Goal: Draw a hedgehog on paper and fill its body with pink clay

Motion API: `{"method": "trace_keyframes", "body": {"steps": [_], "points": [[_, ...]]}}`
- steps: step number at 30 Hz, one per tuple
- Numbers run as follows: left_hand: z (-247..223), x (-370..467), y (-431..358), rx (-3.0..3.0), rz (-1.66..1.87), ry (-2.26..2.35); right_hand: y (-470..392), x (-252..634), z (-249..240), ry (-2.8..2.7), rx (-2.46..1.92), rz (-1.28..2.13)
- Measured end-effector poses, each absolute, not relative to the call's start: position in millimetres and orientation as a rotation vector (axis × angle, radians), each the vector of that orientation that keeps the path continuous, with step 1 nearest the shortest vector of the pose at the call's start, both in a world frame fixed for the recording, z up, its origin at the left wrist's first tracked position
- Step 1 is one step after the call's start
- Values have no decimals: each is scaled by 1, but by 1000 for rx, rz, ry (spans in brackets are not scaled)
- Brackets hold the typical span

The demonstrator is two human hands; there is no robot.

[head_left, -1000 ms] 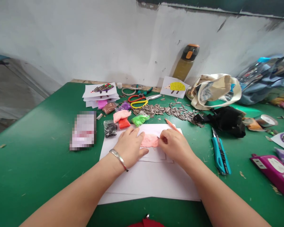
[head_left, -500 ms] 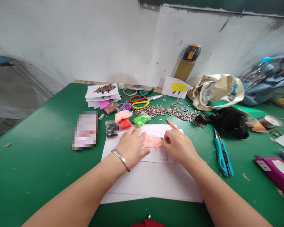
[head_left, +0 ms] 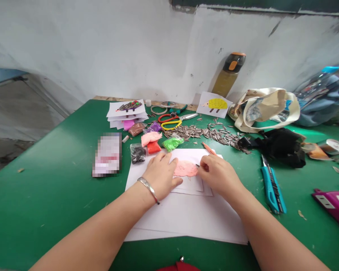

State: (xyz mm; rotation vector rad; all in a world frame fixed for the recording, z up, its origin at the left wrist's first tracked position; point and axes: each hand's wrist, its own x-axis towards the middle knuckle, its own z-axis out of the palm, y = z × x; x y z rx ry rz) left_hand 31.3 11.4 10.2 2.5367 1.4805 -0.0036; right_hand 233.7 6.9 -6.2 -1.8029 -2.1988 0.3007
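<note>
Only the viewpoint has swung slightly left since the earlier frame — left hand remains spread, thumb apart, on white paper toward the tabletop's near edge. Right hand is pinched on a small dark piece at the right end of the pink patch, which lies between the hands; striped seeds lie nearer the tabletop's far edge.

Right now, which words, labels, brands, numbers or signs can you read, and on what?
None is readable.
Pixelated object: reddish marks, blurred out.
Purple case: pale patches, nothing legible.
Blue cutter: no legible lettering.
White paper: no legible text.
</note>
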Motion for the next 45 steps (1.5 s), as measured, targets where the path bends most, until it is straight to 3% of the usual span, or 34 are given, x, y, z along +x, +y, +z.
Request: {"method": "trace_keyframes", "body": {"steps": [12,20,45], "points": [[9,31,11,2554,-14,1487,0,240,11,-2444,-1484,447],[12,32,11,2511,-32,1483,-12,237,16,-2607,-1568,702],[13,32,12,2536,14,1457,-12,226,6,-2678,-1588,219]]}}
